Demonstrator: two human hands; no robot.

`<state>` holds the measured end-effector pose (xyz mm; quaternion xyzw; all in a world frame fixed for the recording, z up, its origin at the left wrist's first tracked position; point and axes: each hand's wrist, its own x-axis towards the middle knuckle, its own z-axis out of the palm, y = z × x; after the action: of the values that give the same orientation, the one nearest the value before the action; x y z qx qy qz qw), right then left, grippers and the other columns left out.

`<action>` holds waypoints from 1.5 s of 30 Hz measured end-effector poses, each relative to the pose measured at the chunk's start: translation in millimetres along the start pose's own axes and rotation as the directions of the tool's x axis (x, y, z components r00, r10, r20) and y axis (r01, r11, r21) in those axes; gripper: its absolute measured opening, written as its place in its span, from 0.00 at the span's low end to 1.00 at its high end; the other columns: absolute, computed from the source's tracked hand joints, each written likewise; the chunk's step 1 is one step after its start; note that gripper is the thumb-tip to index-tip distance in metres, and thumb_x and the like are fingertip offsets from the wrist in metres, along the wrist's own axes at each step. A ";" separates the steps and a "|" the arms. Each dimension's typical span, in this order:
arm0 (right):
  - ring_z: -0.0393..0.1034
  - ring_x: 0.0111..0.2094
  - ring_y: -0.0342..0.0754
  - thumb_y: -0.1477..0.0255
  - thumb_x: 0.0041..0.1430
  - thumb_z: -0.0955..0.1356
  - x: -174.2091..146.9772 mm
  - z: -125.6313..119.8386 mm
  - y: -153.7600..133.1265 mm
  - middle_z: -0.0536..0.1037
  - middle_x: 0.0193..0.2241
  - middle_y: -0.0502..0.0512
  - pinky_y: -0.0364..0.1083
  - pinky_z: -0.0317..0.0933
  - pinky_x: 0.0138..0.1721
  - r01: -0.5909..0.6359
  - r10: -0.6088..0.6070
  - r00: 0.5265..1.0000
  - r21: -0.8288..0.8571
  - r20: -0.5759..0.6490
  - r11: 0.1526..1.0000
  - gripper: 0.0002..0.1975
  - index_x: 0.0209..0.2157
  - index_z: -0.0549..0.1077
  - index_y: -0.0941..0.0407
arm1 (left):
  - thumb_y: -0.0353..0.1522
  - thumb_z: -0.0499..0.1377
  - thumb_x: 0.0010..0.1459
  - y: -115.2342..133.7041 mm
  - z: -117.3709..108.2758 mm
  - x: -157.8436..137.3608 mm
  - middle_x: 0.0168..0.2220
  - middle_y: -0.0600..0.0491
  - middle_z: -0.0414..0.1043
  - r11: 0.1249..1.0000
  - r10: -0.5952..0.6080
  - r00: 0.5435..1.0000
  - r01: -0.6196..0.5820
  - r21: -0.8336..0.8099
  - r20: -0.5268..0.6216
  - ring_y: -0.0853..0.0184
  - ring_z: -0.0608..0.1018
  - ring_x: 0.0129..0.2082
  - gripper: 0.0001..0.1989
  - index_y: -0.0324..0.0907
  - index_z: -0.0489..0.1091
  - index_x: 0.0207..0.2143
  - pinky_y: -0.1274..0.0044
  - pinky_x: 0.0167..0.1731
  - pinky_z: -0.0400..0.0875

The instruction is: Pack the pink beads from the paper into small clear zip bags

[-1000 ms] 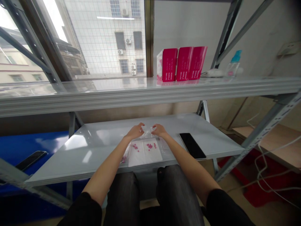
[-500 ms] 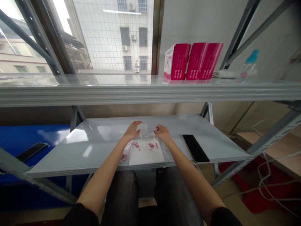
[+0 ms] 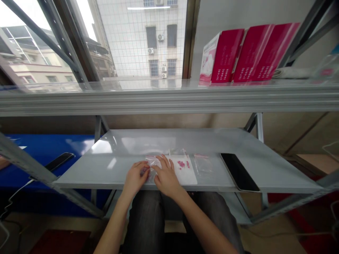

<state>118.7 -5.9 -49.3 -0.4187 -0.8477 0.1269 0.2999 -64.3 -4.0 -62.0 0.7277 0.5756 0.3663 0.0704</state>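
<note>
both hands meet at the front edge of the grey shelf (image 3: 127, 144). the left hand (image 3: 135, 179) has its fingers curled around a small clear bag (image 3: 150, 165) and seems to pinch its near side, though the exact grip is partly hidden. the right hand (image 3: 166, 178) lies flatter, fingers spread and pressing down on the same bag where it overlaps the white sheet (image 3: 189, 174). that puts the bag right between the two hands, close to the shelf's front lip.

just beside the right hand, a loose cluster of pink beads (image 3: 182, 164) sits on the sheet, and an empty clear bag (image 3: 203, 165) lies further right. a black phone (image 3: 239, 171) rests near the shelf's right front, well apart from the hands. red boxes (image 3: 246, 53) stand on the upper shelf.

the main risk, as i judge it, is the beads: they are small and unconfined, so a sweep of the right hand or a tug on the sheet could roll them off the front lip. the thin bag could also slip from the left hand's pinch and spill anything inside it.
</note>
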 end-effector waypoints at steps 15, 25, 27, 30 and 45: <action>0.74 0.29 0.48 0.60 0.57 0.68 -36.9 -23.0 14.8 0.79 0.33 0.57 0.45 0.66 0.28 -0.205 0.495 0.868 0.879 -0.040 0.431 0.18 0.45 0.73 0.57 | 0.29 0.52 0.64 47.3 -15.0 -20.3 0.56 0.47 0.65 0.990 0.079 0.953 -0.108 -0.086 -0.292 0.60 0.73 0.52 0.10 0.43 0.74 0.34 0.68 0.51 0.70; 0.65 0.18 0.40 0.59 0.53 0.73 -90.0 -49.9 20.4 0.74 0.19 0.48 0.39 0.54 0.21 -0.431 0.400 0.859 0.872 0.319 0.230 0.16 0.26 0.70 0.57 | 0.27 0.54 0.64 75.8 -11.7 -57.5 0.51 0.46 0.71 0.937 0.108 0.994 -0.100 -0.335 0.004 0.61 0.77 0.47 0.12 0.45 0.74 0.30 0.72 0.44 0.74; 0.66 0.18 0.40 0.59 0.52 0.74 -104.1 -50.9 25.1 0.75 0.19 0.49 0.39 0.52 0.21 -0.471 0.385 0.847 0.853 0.366 0.225 0.16 0.26 0.71 0.57 | 0.29 0.55 0.63 76.2 -5.3 -60.9 0.47 0.47 0.74 0.918 0.041 0.999 -0.028 -0.395 0.026 0.58 0.75 0.52 0.11 0.46 0.74 0.30 0.72 0.44 0.74; 0.63 0.17 0.39 0.58 0.50 0.75 -118.5 -50.3 29.6 0.74 0.18 0.49 0.38 0.49 0.19 -0.492 0.416 0.828 0.844 0.377 0.213 0.16 0.26 0.73 0.57 | 0.33 0.56 0.63 75.7 7.6 -70.8 0.51 0.46 0.72 0.895 -0.070 0.996 0.090 -0.437 0.062 0.57 0.75 0.52 0.09 0.46 0.75 0.31 0.71 0.43 0.75; 0.60 0.17 0.37 0.67 0.46 0.77 -108.2 -29.5 -5.0 0.72 0.17 0.48 0.37 0.54 0.19 -0.513 0.401 0.824 0.829 0.402 0.224 0.15 0.21 0.70 0.61 | 0.45 0.55 0.63 123.7 32.1 -91.5 0.25 0.54 0.66 0.738 -0.258 0.908 0.405 -0.539 0.329 0.68 0.69 0.27 0.19 0.41 0.68 0.26 0.81 0.27 0.65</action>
<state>184.5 -95.1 -67.4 -0.4035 -0.4846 0.6744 0.3840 46.3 -115.6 -61.6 0.5906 0.5395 0.4220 0.4268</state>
